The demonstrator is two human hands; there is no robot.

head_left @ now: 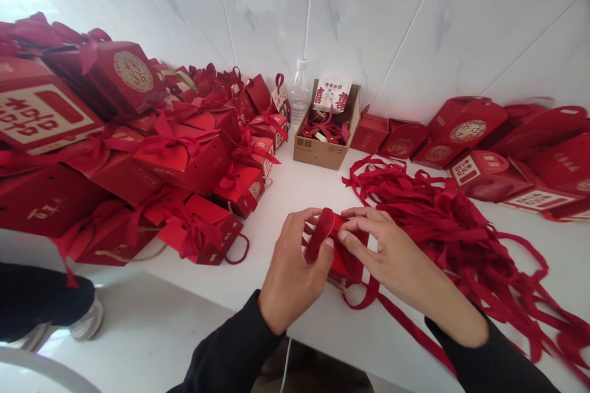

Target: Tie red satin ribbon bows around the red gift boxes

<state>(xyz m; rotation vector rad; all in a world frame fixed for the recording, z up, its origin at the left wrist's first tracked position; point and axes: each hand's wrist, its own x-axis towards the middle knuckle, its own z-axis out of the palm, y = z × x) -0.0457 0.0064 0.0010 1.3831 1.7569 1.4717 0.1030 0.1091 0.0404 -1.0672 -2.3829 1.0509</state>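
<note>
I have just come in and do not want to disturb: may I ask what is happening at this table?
A person's left hand holds a loop of red ribbon at the top of a small red box, and the right hand is at the box too. Loose ribbons lie in a heap on the right; many boxes with bows are piled on the left.

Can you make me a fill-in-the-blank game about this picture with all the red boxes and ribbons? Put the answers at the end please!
1. The left hand and the right hand are at a small box whose colour is ____.
2. In the picture, the big heap of loose ribbons lies to the ____ of that box.
3. In the picture, the clear bottle stands to the ____ of the brown carton.
4. The left sleeve is coloured ____.

Missing words: red; right; left; black.
</note>
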